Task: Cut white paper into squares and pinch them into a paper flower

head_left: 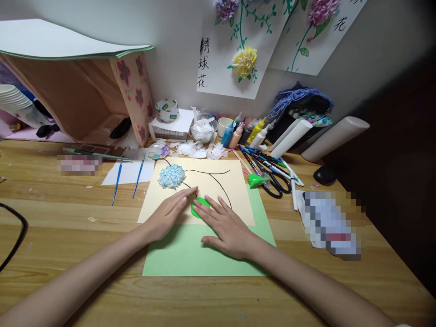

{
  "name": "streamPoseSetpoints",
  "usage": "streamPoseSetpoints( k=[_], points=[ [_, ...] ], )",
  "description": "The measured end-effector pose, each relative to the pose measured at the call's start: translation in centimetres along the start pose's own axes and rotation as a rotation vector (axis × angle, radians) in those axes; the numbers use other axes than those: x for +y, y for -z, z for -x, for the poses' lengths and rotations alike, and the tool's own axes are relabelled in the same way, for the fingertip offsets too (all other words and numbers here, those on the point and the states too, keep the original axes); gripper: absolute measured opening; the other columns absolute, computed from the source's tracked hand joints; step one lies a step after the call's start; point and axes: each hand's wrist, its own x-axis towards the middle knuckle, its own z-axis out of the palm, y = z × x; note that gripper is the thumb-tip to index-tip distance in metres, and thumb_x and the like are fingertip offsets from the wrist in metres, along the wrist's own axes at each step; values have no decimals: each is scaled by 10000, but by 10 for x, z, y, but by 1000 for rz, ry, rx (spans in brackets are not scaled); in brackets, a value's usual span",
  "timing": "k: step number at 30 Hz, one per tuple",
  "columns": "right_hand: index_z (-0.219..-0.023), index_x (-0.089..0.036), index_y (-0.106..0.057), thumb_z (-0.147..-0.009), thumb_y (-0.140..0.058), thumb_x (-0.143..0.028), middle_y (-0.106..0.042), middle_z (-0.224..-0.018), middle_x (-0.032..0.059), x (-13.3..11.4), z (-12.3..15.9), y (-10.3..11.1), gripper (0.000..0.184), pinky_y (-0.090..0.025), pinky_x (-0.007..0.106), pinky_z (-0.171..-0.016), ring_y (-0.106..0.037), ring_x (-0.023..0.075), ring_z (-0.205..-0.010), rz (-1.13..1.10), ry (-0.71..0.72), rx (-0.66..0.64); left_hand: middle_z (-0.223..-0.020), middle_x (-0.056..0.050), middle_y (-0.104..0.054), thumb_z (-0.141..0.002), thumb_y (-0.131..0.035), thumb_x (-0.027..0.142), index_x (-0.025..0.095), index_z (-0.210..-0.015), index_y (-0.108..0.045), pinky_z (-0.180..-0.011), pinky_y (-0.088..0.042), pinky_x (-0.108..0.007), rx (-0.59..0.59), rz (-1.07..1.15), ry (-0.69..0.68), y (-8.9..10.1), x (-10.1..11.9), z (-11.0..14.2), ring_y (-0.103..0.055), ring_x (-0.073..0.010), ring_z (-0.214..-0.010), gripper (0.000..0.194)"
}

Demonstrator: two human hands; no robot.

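A flat patch of bright green clay [200, 211] lies on the lower part of a cream sheet of paper [235, 181]. My right hand [226, 227] rests over it, fingers stretched out and fingertips on the patch's right side. My left hand [170, 215] is edge-down on the paper at the patch's left, its fingers extended and holding nothing. On the cream sheet are thin black stem lines and a raised pale-blue flower [171, 176]. Beneath it lies a light green sheet [204, 259].
Paint bottles [236, 135], a bowl of paper scraps [203, 129] and a tape roll [166, 110] stand at the back. Scissors [277, 184], pens and a bag of green clay [257, 180] lie right. Paintbrushes [117, 181] lie left, before a pink box [131, 95].
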Motion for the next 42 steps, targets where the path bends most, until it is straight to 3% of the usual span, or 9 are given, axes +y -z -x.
streamPoseSetpoints(
  k=[5,8,12,15,20,27,33,42],
  points=[
    [-1471,-241,-109,-888,-380,-556,-191,-1521,27,-2,-1,-1,716,-134,555,-1125,-106,264,-1413,0,-31,17,-1425,-26,-420,-959,-238,410,226,-1379,-389,-1118,-286,-400,-8,-106,-43,0,0,1,-376,-203,-1315,483],
    [-1469,-241,-133,-889,-387,-545,-251,-1507,41,-1,0,-2,703,-135,573,-1120,-150,270,-1405,-12,-37,44,-1463,-43,-356,-963,-242,367,221,-1418,-309,-1118,-277,-415,-29,-266,-141,-2,0,3,-337,-210,-1338,483],
    [-1471,-208,-129,-939,-342,-413,-281,-1500,74,4,4,-4,608,-247,468,-1123,-223,214,-1388,-113,-135,294,-1523,-67,-185,-938,-339,392,223,-1467,-124,-1144,-180,-450,-135,-524,-349,-8,1,3,-242,-230,-1380,596],
    [-1472,-204,-103,-955,-312,-356,-271,-1502,84,7,6,-5,578,-283,439,-1114,-247,199,-1377,-184,-234,402,-1528,-73,-128,-912,-385,464,227,-1471,-81,-1146,-168,-437,-246,-595,-385,-12,2,2,-194,-241,-1393,679],
    [-1473,-178,-90,-949,-325,-394,-241,-1511,108,8,5,-5,614,-272,453,-1118,-238,217,-1380,-219,-259,362,-1525,-67,-132,-897,-389,512,240,-1469,-103,-1132,-206,-416,-308,-644,-345,-14,3,0,-185,-239,-1395,695],
    [-1464,-190,-163,-968,-286,-369,-260,-1508,75,12,5,-3,541,-256,408,-1131,-233,166,-1382,-265,-280,361,-1527,-88,-89,-893,-400,508,198,-1472,-25,-1148,-141,-433,-246,-677,-377,-11,3,4,-153,-241,-1402,756],
    [-1396,-236,-372,-963,-310,-358,-181,-1532,20,11,2,-3,454,-256,448,-1123,-205,224,-1389,-94,-222,240,-1491,-68,-251,-922,-382,437,223,-1469,-109,-1146,-185,-409,-318,-745,-401,-2,-1,18,-243,-202,-1378,647],
    [-1422,-216,-327,-955,-318,-380,-174,-1532,15,9,1,-7,495,-301,453,-1101,-195,257,-1390,72,-235,196,-1515,-77,-184,-915,-358,495,212,-1472,-28,-1147,-183,-429,-362,-760,-372,-1,0,23,-190,-209,-1395,706]
  ],
)
